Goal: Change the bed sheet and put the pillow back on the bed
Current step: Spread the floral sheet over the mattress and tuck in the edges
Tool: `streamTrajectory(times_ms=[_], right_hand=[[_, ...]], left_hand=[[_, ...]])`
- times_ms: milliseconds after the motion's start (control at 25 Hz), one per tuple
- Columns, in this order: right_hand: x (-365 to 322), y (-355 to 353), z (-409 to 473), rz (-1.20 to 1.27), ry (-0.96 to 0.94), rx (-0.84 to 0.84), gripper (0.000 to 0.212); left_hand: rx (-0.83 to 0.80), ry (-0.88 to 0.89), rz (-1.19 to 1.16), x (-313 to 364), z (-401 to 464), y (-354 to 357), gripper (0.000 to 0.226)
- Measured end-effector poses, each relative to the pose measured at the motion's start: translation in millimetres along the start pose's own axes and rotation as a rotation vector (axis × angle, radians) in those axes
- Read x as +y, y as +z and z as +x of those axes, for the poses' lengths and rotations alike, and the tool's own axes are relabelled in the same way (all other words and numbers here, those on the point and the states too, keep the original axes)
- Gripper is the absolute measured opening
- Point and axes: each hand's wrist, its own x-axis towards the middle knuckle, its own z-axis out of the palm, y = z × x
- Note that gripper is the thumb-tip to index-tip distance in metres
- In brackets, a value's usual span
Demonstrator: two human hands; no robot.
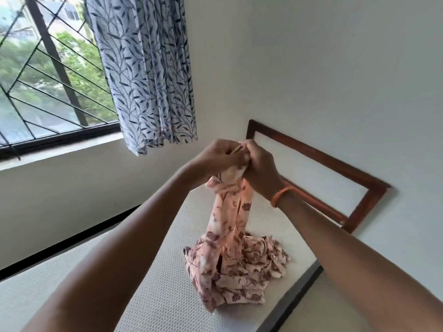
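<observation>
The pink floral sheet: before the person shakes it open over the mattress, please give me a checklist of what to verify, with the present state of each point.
1. Both hands hold the sheet: ok. The left hand and right hand grip the top of the pink floral sheet together.
2. Sheet lifted free: not ok. Its lower part lies bunched on the mattress.
3. Mattress bare of an old sheet: ok in the visible part.
4. A corner or edge found: cannot tell, the fabric is crumpled inside the hands.
5. Curtain away from the sheet: ok.
6. Pillow nearby: cannot tell, none in view.
</observation>
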Motion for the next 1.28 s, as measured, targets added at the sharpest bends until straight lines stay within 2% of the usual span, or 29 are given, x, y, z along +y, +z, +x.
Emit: streamTrajectory(times_ms=[40, 80, 120, 160, 200, 240, 280, 320, 360, 400, 520, 640, 680, 720, 760, 800, 840, 880, 920, 960, 1000, 1040, 1120, 1200, 1280], right_hand=[[6.5, -6.2, 3.0, -0.020, 0.012, 0.078, 0.021], [11.3, -12.9, 5.9, 0.002, 0.034, 0.157, 0.017], [12.5, -18.6, 9.9, 0.044, 0.064, 0.229, 0.020], [10.4, -24.7, 14.4, 0.112, 0.097, 0.273, 0.024], [4.8, -30.6, 17.9, 0.198, 0.131, 0.292, 0.027], [0.9, -35.7, 22.1, 0.295, 0.164, 0.302, 0.028], [-4.4, -41.7, 26.6, 0.387, 0.189, 0.328, 0.028], [-7.6, -47.1, 30.0, 0.453, 0.194, 0.346, 0.028], [-8.7, -51.8, 30.6, 0.448, 0.164, 0.357, 0.027], [-4.5, -55.3, 29.5, 0.352, 0.102, 0.356, 0.028], [29.6, -66.2, 17.2, -0.210, -0.038, 0.231, 0.045], [51.7, -66.7, -1.4, -0.339, 0.042, 0.088, 0.046], [48.7, -59.9, -8.9, -0.359, 0.038, -0.036, 0.049], [45.3, -50.0, -15.3, -0.365, 0.046, -0.204, 0.067], [40.4, -39.0, -19.1, -0.371, 0.065, -0.359, 0.093], [36.9, -29.0, -20.2, -0.393, 0.070, -0.434, 0.111], [34.5, -22.4, -17.0, -0.425, 0.051, -0.396, 0.110], [33.9, -19.4, -9.0, -0.477, -0.001, -0.285, 0.090], [32.3, -21.8, -0.6, -0.554, -0.049, -0.132, 0.061], [30.0, -27.5, 6.9, -0.614, -0.084, 0.042, 0.040], [28.5, -33.2, 13.5, -0.635, -0.119, 0.160, 0.034], [25.9, -36.6, 18.2, -0.638, -0.151, 0.220, 0.035], [18.0, -39.8, 25.7, -0.590, -0.158, 0.254, 0.038], [19.2, -48.5, 34.4, -0.497, -0.068, 0.328, 0.040], [31.0, -71.9, 41.6, -0.449, 0.059, 0.457, 0.042]], left_hand=[[0.108, 0.066, 0.118, -12.6, -1.6, 5.1, 0.040], [0.156, 0.086, 0.166, -26.6, -5.0, 13.8, 0.062], [0.113, 0.046, 0.153, -43.7, -9.6, 26.7, 0.078], [0.018, -0.003, 0.145, -63.1, -14.8, 45.3, 0.082], [-0.063, -0.052, 0.151, -80.3, -20.6, 65.4, 0.068], [-0.060, -0.113, 0.177, -101.0, -21.9, 84.8, 0.042], [0.013, -0.185, 0.176, -115.8, -20.7, 99.6, 0.016], [0.105, -0.245, 0.154, -124.8, -18.8, 107.2, 0.016], [0.181, -0.288, 0.105, -131.3, -16.1, 108.6, 0.028], [0.227, -0.297, 0.060, -131.3, -12.6, 105.0, 0.034], [0.323, -0.208, -0.028, -119.4, 4.6, 71.9, 0.039], [0.535, -0.126, -0.116, -99.0, 17.4, 38.3, 0.038], [0.523, -0.090, -0.188, -89.8, 19.6, 34.5, 0.035], [0.447, -0.042, -0.237, -75.5, 20.1, 34.8, 0.031], [0.324, 0.017, -0.236, -61.0, 19.7, 37.3, 0.023], [0.207, 0.083, -0.177, -45.0, 18.0, 40.1, 0.016], [0.130, 0.150, -0.067, -32.9, 16.5, 40.8, 0.021], [0.110, 0.226, 0.063, -25.3, 14.6, 39.3, 0.032], [0.163, 0.288, 0.201, -25.4, 14.4, 35.7, 0.041], [0.252, 0.333, 0.312, -31.0, 14.6, 32.6, 0.043], [0.341, 0.322, 0.388, -41.1, 14.5, 29.8, 0.039], [0.424, 0.266, 0.439, -53.7, 14.3, 29.4, 0.029], [0.498, 0.011, 0.478, -79.1, 12.3, 39.9, 0.004], [0.478, -0.252, 0.441, -108.3, 6.6, 50.6, 0.017], [0.467, -0.478, 0.396, -143.7, -8.8, 46.7, 0.020]])
